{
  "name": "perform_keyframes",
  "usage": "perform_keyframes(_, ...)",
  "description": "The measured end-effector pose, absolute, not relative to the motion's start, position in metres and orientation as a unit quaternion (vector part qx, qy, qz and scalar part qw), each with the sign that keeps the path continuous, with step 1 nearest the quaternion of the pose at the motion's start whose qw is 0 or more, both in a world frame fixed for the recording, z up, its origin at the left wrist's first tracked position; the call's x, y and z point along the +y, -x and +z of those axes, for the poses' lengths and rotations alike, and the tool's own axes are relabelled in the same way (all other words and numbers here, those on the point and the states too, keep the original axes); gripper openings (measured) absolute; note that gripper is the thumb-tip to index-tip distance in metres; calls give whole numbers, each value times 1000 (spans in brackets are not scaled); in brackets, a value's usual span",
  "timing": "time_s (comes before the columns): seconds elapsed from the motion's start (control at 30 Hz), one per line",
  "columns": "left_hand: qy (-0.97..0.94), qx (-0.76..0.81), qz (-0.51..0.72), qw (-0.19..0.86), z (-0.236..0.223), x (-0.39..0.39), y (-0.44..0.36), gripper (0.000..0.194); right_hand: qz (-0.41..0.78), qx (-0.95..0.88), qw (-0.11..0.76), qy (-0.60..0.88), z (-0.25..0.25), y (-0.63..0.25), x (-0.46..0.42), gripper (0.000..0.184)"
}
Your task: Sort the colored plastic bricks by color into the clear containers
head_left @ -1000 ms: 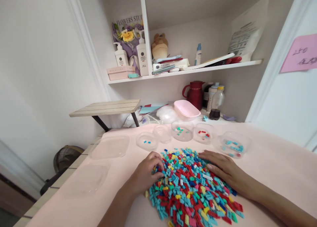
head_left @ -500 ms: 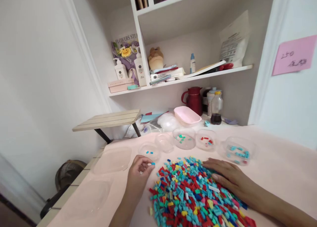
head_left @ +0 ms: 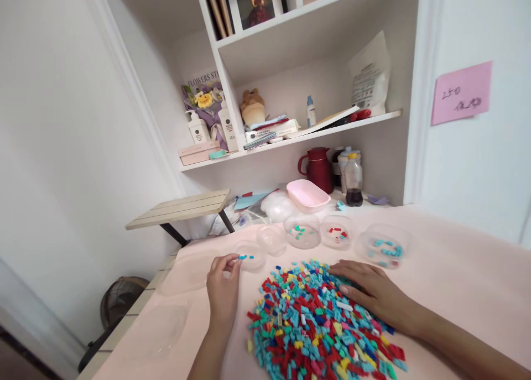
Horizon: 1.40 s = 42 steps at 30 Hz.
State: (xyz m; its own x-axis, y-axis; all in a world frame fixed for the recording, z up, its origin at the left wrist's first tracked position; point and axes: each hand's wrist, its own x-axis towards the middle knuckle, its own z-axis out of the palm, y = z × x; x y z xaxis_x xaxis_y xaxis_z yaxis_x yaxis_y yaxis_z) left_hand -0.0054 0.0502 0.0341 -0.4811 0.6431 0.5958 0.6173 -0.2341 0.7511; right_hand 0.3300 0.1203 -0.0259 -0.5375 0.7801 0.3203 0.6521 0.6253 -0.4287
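My left hand [head_left: 223, 283] pinches a small blue toy brick [head_left: 240, 257] between thumb and fingertips, at the left rim of a clear round dish [head_left: 258, 265]. A couple of blue bricks [head_left: 251, 257] lie inside that dish. My right hand [head_left: 373, 292] rests with fingers stretched out over the upper right side of a big pile of mixed toy bricks [head_left: 311, 324]. Red, turquoise, yellow, green and white pieces show in the pile. Those under the right palm are hidden.
More clear dishes stand behind the pile: one with green pieces [head_left: 299, 232], one with red pieces [head_left: 340, 233], one with turquoise pieces [head_left: 390, 248]. Clear trays [head_left: 160, 327] lie at left. A pink basin [head_left: 307, 194], red jug [head_left: 319, 170] and bottle [head_left: 354, 183] stand behind.
My left hand has moved up and left with the blue brick, from beside the pile to the dish. My right hand stays on the pile. The view has shifted slightly.
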Motion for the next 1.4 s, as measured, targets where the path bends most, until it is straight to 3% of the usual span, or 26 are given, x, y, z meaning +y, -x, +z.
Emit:
perform_keyframes(0.2,-463,644,608,23,37,53,8,34,142,-868,255,403,-24,-330,118,49)
perform_keyframes(0.47,-508,665,544,-52,49,90,-2,12,153,-866,263,398,-23,-331,120,50)
perform_keyframes(0.67,-560,656,496,-98,61,95,0,25,160,-864,267,395,-20,-331,116,49)
perform_keyframes(1.0,-677,602,418,-61,27,40,-6,24,152,-872,246,395,-24,-333,120,50)
perform_keyframes(1.4,-684,655,321,3,4,39,21,33,154,-884,221,383,-27,-337,126,51)
